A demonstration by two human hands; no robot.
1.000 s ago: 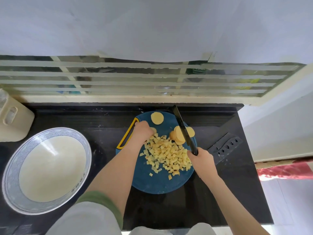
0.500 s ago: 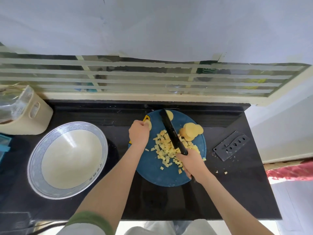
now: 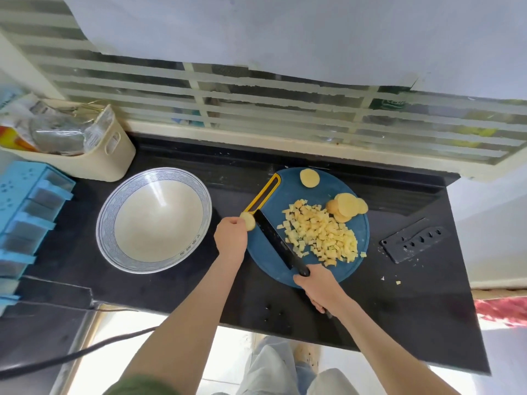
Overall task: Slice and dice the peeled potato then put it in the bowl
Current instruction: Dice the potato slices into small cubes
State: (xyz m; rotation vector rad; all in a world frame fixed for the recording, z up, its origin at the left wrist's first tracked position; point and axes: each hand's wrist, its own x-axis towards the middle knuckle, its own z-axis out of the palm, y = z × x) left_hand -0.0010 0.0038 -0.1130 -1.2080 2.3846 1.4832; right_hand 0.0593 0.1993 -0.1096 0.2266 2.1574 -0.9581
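Your left hand (image 3: 231,238) pinches a potato slice (image 3: 247,220) at the cutting board's (image 3: 268,269) left edge; your right hand's (image 3: 319,289) grip clamps the knife (image 3: 278,242). The blade sits just beside that left hand: a slip could cut it.

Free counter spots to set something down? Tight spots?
Free: black counter front-right, bordered by knife sheath, cutting board and front edge; strip between bowl, board and window ledge. Tight: gap between bowl and board, where left hand holds a potato slice beside the knife; board's right half, under diced potato.
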